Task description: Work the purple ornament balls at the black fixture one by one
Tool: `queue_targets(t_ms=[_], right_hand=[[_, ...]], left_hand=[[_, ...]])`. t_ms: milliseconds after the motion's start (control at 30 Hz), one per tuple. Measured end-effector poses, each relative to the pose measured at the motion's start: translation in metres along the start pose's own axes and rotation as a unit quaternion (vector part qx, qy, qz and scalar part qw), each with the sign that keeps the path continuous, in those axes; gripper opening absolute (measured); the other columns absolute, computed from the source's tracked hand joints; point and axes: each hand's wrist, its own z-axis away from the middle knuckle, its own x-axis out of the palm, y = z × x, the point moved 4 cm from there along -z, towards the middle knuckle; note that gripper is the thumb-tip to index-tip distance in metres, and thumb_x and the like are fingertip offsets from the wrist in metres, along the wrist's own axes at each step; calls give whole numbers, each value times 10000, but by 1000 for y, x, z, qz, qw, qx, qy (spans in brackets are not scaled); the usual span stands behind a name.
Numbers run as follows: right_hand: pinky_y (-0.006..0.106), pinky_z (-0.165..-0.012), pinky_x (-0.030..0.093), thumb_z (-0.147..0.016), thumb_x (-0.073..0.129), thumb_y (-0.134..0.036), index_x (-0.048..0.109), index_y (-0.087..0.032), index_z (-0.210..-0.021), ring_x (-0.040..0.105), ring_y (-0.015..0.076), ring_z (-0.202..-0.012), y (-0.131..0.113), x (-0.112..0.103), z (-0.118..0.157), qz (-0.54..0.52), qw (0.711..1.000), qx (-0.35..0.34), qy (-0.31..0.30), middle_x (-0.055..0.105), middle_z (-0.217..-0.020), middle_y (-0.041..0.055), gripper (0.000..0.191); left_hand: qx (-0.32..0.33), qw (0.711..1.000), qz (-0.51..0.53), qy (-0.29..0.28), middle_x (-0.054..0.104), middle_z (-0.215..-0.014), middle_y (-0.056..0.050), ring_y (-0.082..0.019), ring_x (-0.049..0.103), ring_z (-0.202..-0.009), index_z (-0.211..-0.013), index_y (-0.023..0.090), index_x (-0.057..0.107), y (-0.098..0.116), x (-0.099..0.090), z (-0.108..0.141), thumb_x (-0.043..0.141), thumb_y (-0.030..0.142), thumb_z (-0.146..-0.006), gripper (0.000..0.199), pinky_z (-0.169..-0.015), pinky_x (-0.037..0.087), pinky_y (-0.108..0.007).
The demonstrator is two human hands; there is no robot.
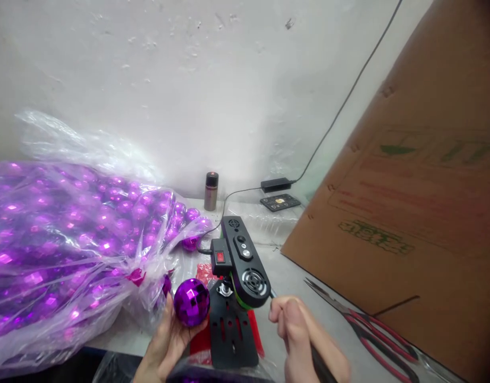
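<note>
A shiny purple faceted ball (192, 302) rests in my left hand (169, 338), whose fingers curl under and beside it. My right hand (304, 340) is closed around a dark-handled tool (321, 367), its thin metal tip touching or passing behind the lower end of a black device (248, 263). That device has round grilles, buttons and a box with a red switch, and is mounted over a slotted black plate (234, 340). Red plastic (258, 334) lies beneath the plate. Left of my left hand, a large clear bag (77, 250) holds several purple balls.
Red-and-black scissors (372, 332) lie at the right beside a large cardboard box (404, 202). Against the wall stand a small bottle (211, 191), a black power adapter (276, 184) with its cable, and a dark flat card-like object (280, 202). Loose purple balls (190, 243) sit by the bag.
</note>
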Motion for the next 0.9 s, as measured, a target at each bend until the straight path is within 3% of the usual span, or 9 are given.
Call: queue_targets(t_ms=[133, 267, 400, 500, 567, 667, 733, 900], right_hand=[[352, -636, 369, -1186, 583, -609, 597, -247, -722, 463, 143, -594, -2, 0, 0, 4, 1000, -22, -5, 512, -680, -27, 588], [336, -651, 401, -1210, 556, -539, 578, -245, -741, 492, 141, -618, -2, 0, 3, 6, 999, -48, -11, 542, -705, -26, 554], [327, -659, 428, -1206, 570, -540, 552, -244, -730, 495, 141, -630, 2, -1, 3, -5, 998, -62, -12, 565, -720, -18, 561], [319, -625, 396, -1197, 588, -565, 583, -241, -722, 434, 133, -612, 7, -4, -2, -12, 997, -69, -19, 546, -707, -18, 576], [314, -562, 339, -1207, 573, -542, 586, -237, -701, 405, 127, -586, 7, -7, -7, 3, 994, -98, -42, 531, -682, -17, 591], [296, -498, 304, -1231, 526, -417, 583, -234, -704, 450, 115, -547, 4, -8, -14, 33, 982, -162, -90, 539, -651, -21, 560], [268, -507, 351, -1235, 511, -340, 599, -232, -737, 521, 109, -557, 2, -9, -17, 38, 977, -185, -103, 563, -658, -27, 517], [244, -550, 427, -1236, 509, -326, 632, -232, -770, 598, 116, -604, 3, -9, -16, 32, 976, -186, -106, 594, -683, -24, 491]], left_hand=[[-7, 1000, 11, -10, 934, -1231, -139, -354, 892, -1142, -1141, 210, 897, -16, -9, 5, 1093, 673, -717, 658, -1024, 734, -477], [-32, 999, 17, 30, 926, -1095, -153, -346, 904, -966, -1203, 166, 858, -26, -12, 0, 918, 771, -845, 705, -918, 747, -500], [-25, 997, -12, 70, 906, -1010, -136, -294, 860, -801, -1229, 160, 836, -28, -12, -2, 806, 773, -923, 687, -771, 725, -439], [-7, 993, -99, 66, 907, -1071, -140, -331, 872, -916, -1274, 170, 824, -27, -10, -2, 792, 826, -916, 749, -833, 725, -462], [52, 975, -204, 71, 897, -1278, -148, -385, 853, -1206, -1357, 199, 800, -25, -8, -4, 842, 825, -871, 793, -1037, 704, -503], [160, 919, -353, 76, 792, -1568, -166, -433, 690, -1537, -1465, 223, 751, -31, -2, -7, 896, 748, -842, 828, -1313, 543, -565], [192, 888, -410, 77, 770, -1597, -187, -463, 677, -1545, -1514, 222, 724, -43, 0, -9, 878, 696, -870, 815, -1343, 493, -643], [267, 837, -470, 82, 829, -1461, -214, -512, 746, -1423, -1450, 220, 760, -59, -1, -18, 906, 682, -814, 799, -1260, 550, -733]])
